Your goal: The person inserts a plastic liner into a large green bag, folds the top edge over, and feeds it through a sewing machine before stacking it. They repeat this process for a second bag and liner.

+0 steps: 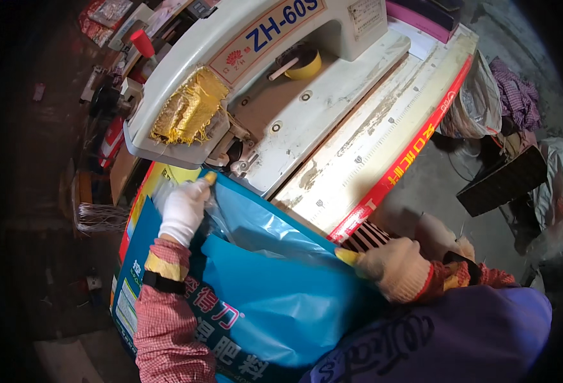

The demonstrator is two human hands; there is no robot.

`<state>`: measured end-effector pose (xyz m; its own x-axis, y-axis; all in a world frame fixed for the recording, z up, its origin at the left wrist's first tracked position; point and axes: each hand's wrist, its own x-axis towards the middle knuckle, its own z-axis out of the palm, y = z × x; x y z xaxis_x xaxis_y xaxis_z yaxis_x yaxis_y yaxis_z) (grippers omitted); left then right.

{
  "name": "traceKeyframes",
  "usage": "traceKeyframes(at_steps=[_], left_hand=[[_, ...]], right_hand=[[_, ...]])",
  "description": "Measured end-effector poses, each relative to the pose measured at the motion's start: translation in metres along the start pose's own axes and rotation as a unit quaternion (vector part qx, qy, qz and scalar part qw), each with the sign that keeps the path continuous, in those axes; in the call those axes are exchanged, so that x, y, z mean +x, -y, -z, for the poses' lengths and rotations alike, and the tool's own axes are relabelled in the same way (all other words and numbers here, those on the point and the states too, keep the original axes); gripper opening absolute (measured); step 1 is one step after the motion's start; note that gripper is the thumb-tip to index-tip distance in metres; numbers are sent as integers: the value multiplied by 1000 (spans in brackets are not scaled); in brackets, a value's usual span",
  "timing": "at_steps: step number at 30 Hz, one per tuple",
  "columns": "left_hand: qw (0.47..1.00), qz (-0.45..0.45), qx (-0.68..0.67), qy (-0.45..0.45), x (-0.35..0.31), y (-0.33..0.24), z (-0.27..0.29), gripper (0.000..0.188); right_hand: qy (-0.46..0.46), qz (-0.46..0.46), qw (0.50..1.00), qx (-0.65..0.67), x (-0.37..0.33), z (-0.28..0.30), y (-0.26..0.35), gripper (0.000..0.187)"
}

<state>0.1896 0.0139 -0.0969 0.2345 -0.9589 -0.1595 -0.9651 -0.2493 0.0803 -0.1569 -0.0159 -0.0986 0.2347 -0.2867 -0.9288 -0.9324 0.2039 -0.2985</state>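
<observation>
A large blue printed plastic bag with a clear liner hangs along the front of a white sewing machine. My left hand, in a white glove with a yellow thumb tip, pinches the bag's top edge just below the machine's needle area. Lower right, my right hand, in a knitted cream glove with yellow fingertips, is closed on the right end of that edge. Between the hands the edge runs in a slanting line, and the near layer sags open, showing the liner.
A white work surface with a red printed strip extends right of the machine. A yellow tape roll sits under the machine's arm. A dark box and plastic bags lie right. Tools and a red-topped item stand left.
</observation>
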Motion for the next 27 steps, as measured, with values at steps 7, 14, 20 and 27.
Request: traceKeyframes(at_steps=[7, 14, 20, 27], left_hand=[[993, -30, -52, -98, 42, 44, -11, 19], [972, 13, 66, -225, 91, 101, 73, 38], [976, 12, 127, -177, 29, 17, 112, 24], [951, -250, 181, -33, -48, -151, 108, 10]], right_hand=[[39, 39, 997, -47, 3, -6, 12, 76], [-278, 414, 838, -223, 54, -21, 141, 21], [-294, 497, 753, -314, 67, -2, 175, 16], [-22, 669, 557, -491, 112, 38, 214, 20]])
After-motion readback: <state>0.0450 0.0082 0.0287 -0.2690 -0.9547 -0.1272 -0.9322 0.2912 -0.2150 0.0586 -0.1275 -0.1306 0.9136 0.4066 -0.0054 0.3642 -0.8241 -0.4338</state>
